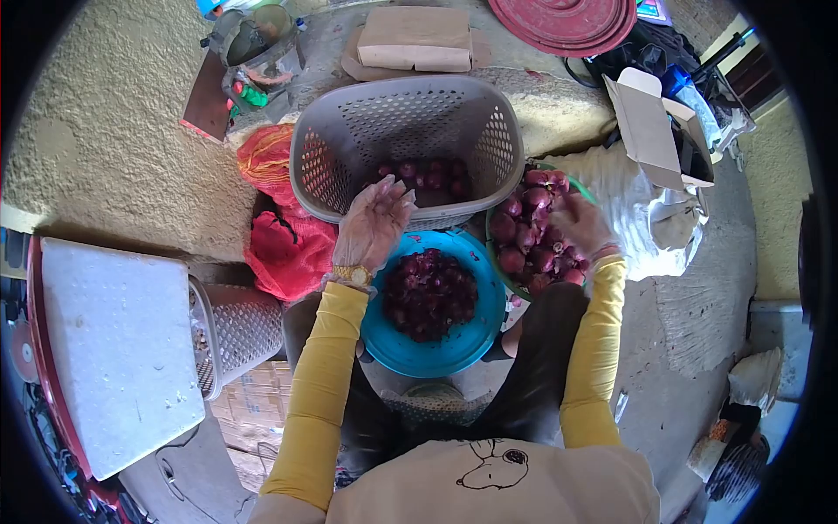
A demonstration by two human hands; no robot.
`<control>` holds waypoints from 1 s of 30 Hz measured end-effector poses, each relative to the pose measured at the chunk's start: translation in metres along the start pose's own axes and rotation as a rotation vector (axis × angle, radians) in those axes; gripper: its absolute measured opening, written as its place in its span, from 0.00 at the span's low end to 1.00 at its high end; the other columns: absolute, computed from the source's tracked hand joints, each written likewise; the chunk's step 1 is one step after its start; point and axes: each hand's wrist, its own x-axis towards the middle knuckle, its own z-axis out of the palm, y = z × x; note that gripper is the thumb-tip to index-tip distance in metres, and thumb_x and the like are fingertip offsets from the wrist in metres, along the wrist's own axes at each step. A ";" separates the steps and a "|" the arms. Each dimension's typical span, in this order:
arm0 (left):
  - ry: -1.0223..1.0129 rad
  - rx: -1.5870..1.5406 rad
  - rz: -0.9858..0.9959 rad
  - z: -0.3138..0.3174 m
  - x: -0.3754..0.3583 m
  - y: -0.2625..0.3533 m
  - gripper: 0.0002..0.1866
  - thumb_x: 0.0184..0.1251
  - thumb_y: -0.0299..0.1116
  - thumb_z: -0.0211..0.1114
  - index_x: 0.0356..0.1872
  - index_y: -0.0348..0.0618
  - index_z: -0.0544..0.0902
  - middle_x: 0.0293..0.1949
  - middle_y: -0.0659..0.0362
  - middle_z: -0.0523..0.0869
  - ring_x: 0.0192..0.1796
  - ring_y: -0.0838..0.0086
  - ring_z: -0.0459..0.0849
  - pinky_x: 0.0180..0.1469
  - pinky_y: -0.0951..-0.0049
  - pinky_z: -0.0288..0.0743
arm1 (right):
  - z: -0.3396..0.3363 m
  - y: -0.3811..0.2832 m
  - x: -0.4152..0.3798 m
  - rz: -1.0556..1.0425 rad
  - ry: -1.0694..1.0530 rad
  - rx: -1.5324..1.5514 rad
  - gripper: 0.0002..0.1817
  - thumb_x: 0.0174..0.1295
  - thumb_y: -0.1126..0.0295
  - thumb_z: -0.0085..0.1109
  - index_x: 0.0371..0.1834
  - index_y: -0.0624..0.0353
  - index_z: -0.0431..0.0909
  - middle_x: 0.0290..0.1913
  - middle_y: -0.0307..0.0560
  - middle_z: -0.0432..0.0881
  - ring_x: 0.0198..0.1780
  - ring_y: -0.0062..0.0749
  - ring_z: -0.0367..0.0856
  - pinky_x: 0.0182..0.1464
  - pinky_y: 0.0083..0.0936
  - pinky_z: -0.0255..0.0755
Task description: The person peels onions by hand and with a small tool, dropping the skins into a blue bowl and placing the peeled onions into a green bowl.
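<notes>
Over the front left edge of a grey perforated basket [406, 96] is my left hand [377, 218], in a clear glove, palm up with its fingers spread and nothing visible in it. Several red onions [428, 177] lie at the basket's bottom. My right hand [583, 225], also gloved, reaches onto the onions [534, 229] heaped in a green-rimmed bowl [491, 253]; its fingertips are blurred among them, so its grip is unclear. Between my legs a blue basin [436, 356] holds dark red onion pieces or skins [429, 295].
Red mesh sacks [284, 249] lie left of the basket. A white foam lid [122, 349] and a second basket [244, 327] stand at the left. White sacking [646, 210] and an open carton [646, 131] are at the right. Behind are brown cardboard [415, 39] and a red lid [567, 19].
</notes>
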 end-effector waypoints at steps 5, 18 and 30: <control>-0.002 0.013 0.026 -0.003 0.000 0.002 0.15 0.79 0.36 0.65 0.56 0.34 0.83 0.51 0.49 0.88 0.54 0.55 0.87 0.57 0.59 0.86 | 0.010 0.116 -0.001 0.404 0.028 -0.112 0.31 0.60 0.63 0.75 0.66 0.60 0.79 0.54 0.50 0.89 0.55 0.36 0.87 0.61 0.35 0.78; -0.027 0.008 0.050 -0.010 -0.003 0.008 0.16 0.79 0.34 0.64 0.57 0.32 0.83 0.52 0.48 0.88 0.57 0.54 0.86 0.58 0.59 0.86 | 0.048 0.153 -0.023 0.357 0.163 0.016 0.36 0.49 0.61 0.88 0.60 0.61 0.79 0.47 0.46 0.88 0.45 0.33 0.85 0.50 0.31 0.80; -0.123 0.317 0.070 0.022 -0.024 -0.015 0.20 0.78 0.38 0.68 0.64 0.40 0.80 0.55 0.56 0.86 0.57 0.66 0.85 0.58 0.69 0.82 | 0.030 -0.098 -0.042 0.223 -0.264 0.924 0.36 0.70 0.49 0.69 0.76 0.57 0.73 0.32 0.29 0.75 0.19 0.14 0.60 0.22 0.15 0.53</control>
